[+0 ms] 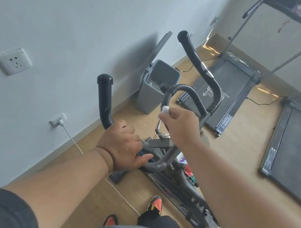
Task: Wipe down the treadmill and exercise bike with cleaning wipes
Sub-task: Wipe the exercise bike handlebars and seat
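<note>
Two treadmills [224, 90] [297, 153]; one exercise bike [176, 158]; one bin [157, 87]; two wall sockets [12, 60] [58, 120]; two shoes [155, 205] [111, 220].

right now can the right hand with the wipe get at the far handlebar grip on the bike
Probably yes. The right hand holds the wipe at the inner loop bar, and the far grip rises just beyond it with nothing between them, though it would take a further stretch forward.
</note>
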